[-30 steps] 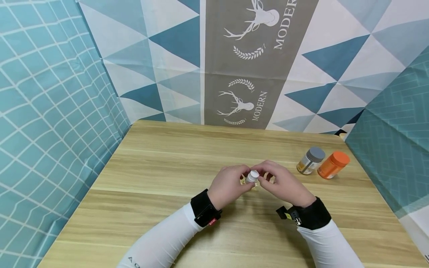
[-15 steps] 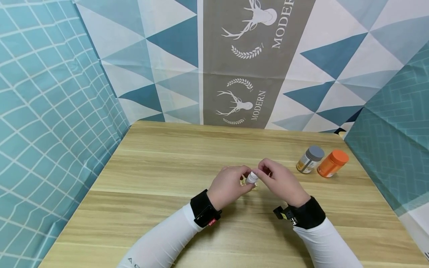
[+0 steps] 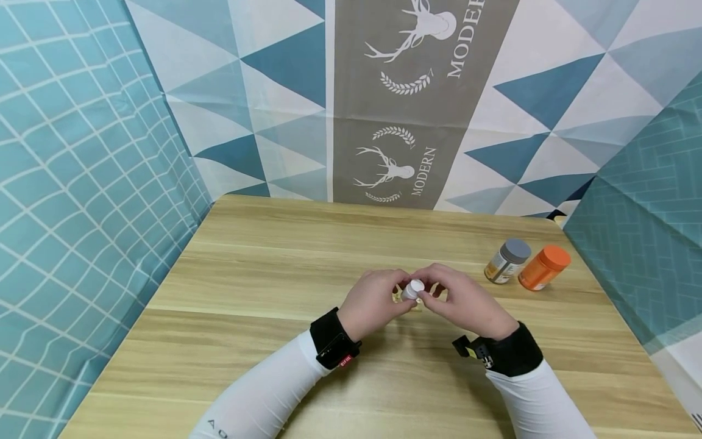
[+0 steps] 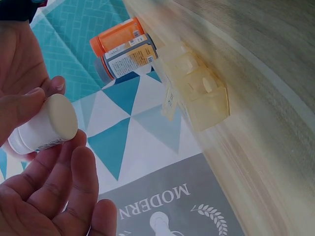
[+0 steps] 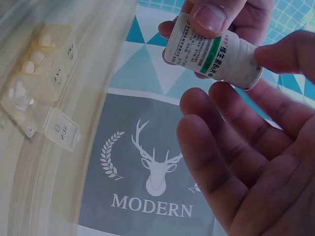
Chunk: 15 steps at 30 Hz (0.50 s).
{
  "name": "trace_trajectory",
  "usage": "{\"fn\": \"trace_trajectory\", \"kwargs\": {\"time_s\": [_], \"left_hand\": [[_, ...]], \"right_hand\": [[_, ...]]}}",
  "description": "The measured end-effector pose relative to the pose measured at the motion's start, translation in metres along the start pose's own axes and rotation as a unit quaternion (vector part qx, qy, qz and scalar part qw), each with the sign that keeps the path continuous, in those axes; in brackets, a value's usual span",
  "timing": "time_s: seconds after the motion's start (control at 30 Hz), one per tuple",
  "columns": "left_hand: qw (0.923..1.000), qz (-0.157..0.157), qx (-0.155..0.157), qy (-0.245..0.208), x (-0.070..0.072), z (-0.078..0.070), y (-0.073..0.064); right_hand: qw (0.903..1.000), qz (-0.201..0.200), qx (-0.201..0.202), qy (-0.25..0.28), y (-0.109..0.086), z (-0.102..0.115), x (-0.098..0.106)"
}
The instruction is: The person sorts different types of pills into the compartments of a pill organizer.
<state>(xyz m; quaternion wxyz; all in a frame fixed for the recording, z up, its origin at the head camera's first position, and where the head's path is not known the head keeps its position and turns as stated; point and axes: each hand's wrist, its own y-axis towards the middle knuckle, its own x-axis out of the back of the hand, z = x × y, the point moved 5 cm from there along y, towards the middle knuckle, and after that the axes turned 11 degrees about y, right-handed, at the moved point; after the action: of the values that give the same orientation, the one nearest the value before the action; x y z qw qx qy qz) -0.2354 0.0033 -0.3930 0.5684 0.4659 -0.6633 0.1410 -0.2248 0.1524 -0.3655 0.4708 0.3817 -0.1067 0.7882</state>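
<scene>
My left hand [image 3: 373, 303] grips a small white pill bottle [image 5: 197, 51] by its body, tilted toward the right. The label carries Chinese print and a green band. My right hand [image 3: 466, 303] pinches the white cap [image 5: 247, 69] between thumb and forefinger, its other fingers spread loosely below. The cap sits on the bottle. Below both hands stands a pale yellow see-through pill organizer [image 5: 48, 73], mostly hidden in the head view. White tablets [image 5: 28, 67] lie in its compartments, and one end lid [image 5: 62, 129] hangs open.
A grey-capped bottle [image 3: 507, 262] and an orange bottle [image 3: 545, 268] stand side by side on the wooden table [image 3: 247, 262], to the right of my hands. Patterned cloth [image 3: 290, 110] hangs behind the table and along both sides.
My right fingers drew together over the cap half a second ago; now they are spread round it again, the hand slightly farther right. The left hand and the bottle have hardly moved.
</scene>
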Motion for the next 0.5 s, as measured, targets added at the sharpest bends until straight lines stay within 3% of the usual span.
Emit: {"fn": "trace_trajectory", "kwargs": {"time_s": [0.23,0.5], "left_hand": [[0.9999,0.012,0.003,0.001,0.0,-0.0013,-0.0012],[1.0,0.006,0.004,-0.004,0.0016,-0.0006,-0.0008]], "right_hand": [[0.9982,-0.032,-0.047,-0.019,0.0028,-0.0056,-0.0056],[0.999,-0.024,-0.036,0.007,0.0027,-0.007,-0.0074]]}}
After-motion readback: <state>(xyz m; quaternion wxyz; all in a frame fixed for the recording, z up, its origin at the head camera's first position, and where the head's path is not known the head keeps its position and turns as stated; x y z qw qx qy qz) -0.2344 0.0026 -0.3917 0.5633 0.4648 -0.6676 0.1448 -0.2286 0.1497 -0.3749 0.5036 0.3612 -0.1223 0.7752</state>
